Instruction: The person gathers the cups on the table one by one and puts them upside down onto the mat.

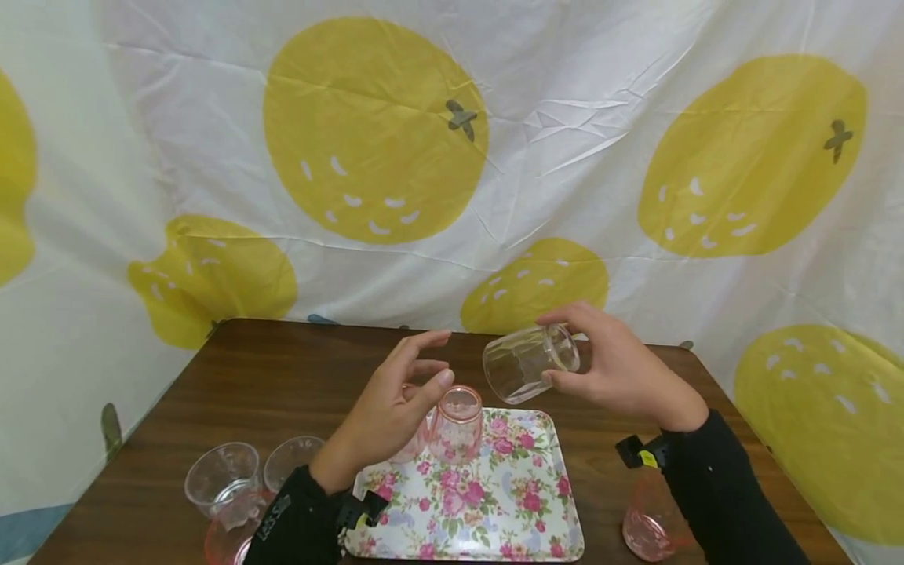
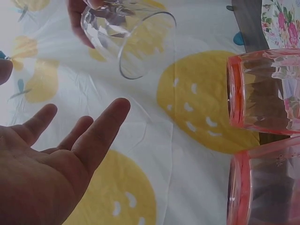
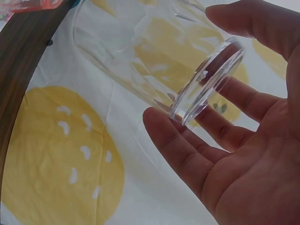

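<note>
One clear, faceted cup, right hand gripping its base, slants two-to-eight o'clock, mouth at eight; left hand, fingers extended.

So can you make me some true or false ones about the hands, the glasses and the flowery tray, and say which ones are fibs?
1. The right hand holds a clear tumbler. True.
2. Two pink tumblers stand on the floral tray. True.
3. The left hand is wrapped tightly round a pink tumbler. False: it holds nothing, and its fingers are spread.
4. The clear tumbler stands upright on the tray. False: it is tilted in the air.
5. The right hand grips the clear tumbler by its open rim. False: it grips near the thick base.
</note>
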`<state>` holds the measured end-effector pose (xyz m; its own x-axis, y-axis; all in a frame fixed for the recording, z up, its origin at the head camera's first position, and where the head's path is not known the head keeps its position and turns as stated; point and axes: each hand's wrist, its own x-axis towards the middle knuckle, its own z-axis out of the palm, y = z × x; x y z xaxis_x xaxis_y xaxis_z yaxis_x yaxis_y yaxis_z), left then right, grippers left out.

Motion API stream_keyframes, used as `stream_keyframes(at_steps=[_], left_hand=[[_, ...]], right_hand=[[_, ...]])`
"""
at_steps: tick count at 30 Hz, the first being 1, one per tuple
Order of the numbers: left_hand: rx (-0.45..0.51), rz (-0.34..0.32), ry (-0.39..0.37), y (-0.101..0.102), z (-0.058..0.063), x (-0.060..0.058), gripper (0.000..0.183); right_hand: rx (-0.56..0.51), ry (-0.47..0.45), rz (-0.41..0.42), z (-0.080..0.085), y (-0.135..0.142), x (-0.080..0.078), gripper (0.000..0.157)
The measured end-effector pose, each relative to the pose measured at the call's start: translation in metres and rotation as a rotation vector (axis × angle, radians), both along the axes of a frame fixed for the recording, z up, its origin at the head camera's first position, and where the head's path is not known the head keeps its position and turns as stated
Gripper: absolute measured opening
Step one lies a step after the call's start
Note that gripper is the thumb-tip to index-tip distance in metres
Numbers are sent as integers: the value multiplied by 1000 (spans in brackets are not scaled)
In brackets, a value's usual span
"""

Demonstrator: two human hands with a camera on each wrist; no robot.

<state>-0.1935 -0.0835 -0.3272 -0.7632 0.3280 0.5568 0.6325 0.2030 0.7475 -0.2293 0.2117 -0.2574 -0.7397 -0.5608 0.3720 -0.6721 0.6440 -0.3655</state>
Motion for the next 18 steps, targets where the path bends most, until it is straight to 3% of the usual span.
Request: stream_keyframes(at_steps=[10, 18], left_hand=[[7, -4, -7, -1, -1, -2, 48], [6, -7, -14, -2, -2, -2, 47]], right_hand=[[173, 4, -19, 0, -2, -6, 58], [224, 23, -5, -4, -5, -13, 58]])
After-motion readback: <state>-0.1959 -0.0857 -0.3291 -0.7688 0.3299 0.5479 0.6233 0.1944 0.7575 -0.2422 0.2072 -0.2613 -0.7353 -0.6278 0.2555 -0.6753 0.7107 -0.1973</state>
